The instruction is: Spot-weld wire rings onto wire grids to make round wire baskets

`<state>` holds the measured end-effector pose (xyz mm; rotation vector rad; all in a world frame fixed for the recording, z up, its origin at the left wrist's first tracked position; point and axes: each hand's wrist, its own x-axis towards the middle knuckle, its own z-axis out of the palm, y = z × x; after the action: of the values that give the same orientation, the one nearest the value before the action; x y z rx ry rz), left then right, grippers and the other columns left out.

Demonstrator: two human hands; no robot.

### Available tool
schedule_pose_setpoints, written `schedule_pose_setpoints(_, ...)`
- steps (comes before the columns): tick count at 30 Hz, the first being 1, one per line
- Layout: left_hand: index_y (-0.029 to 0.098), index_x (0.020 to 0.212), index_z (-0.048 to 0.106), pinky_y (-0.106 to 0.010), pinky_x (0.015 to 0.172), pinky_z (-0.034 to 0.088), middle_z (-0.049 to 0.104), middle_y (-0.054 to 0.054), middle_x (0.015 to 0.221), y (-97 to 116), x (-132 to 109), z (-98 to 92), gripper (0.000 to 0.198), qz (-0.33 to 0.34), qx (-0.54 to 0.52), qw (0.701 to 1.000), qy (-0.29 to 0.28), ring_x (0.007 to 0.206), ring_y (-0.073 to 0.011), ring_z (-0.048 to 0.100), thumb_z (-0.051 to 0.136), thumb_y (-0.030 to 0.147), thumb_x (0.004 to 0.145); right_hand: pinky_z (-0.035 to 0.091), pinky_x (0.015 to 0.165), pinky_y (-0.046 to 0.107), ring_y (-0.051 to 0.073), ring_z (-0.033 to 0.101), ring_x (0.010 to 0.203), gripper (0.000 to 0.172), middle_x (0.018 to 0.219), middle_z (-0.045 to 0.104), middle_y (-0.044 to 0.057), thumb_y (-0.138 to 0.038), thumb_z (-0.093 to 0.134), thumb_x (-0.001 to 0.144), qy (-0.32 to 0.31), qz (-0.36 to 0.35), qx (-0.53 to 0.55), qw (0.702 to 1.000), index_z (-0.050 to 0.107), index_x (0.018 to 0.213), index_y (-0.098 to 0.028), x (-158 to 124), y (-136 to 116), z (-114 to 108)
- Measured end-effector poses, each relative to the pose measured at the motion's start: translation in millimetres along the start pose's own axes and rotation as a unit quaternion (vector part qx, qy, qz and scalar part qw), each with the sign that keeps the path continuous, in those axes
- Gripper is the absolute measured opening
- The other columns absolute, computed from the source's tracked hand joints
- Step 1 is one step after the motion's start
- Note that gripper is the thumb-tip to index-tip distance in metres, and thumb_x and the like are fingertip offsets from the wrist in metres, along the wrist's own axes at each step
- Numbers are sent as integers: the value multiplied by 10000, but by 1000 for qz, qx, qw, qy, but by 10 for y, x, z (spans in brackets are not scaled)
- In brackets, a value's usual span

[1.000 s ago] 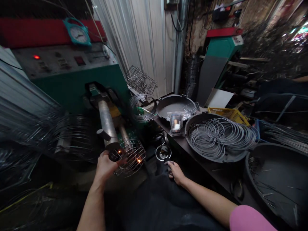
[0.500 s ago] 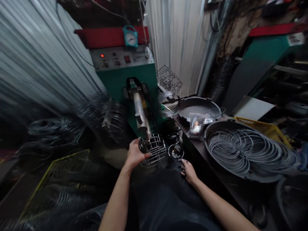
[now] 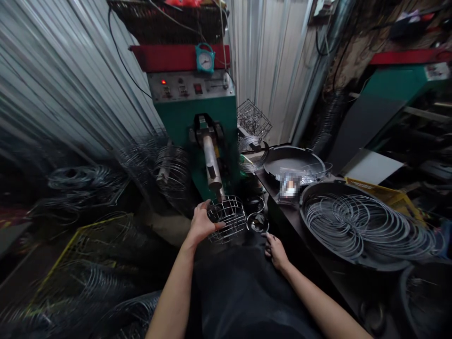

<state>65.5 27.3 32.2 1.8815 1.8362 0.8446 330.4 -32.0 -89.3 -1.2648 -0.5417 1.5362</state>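
My left hand grips the near left side of a round wire basket, thumb and fingers closed on its bars. The basket sits at the lower end of a metal arm that juts from a green machine. My right hand is closed, thumb and forefinger pinched together, just below a round shiny rim. What those fingers hold, if anything, is too small to make out. A dark apron covers my lap between both forearms.
On the right bench, a wide black pan holds many wire rings. Behind it stand another pan and a yellow crate. A teal clock hangs on the machine. Wire coils and a yellow-edged crate crowd the left.
The view has shifted slightly, so the machine appears further right and lower. My left hand and the basket appear slightly further right; both hands keep about the same grip.
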Motion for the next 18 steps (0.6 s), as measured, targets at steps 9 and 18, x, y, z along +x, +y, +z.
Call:
schedule_pose_setpoints(9, 187, 1299, 411, -417, 1038, 327, 456, -120, 1267, -61, -2, -15, 975, -13, -34, 999, -5, 1224, -307, 409, 800, 417, 435, 246, 369, 191, 55, 264, 353, 468, 433, 304, -104, -577, 549, 728, -49, -5, -87, 995, 632, 910, -154, -104, -132, 67)
schedule_pose_setpoints(18, 161, 1099, 585, -371, 908, 414, 639, -84, 1030, -231, 308, -235, 646, -79, -133, 987, -37, 1023, -267, 562, 515, 647, 679, 412, 779, 271, 171, 594, 868, 200, 920, 679, 42, -285, 529, 853, -158, -368, -442, 803, 689, 955, -221, 363, -1086, 1118)
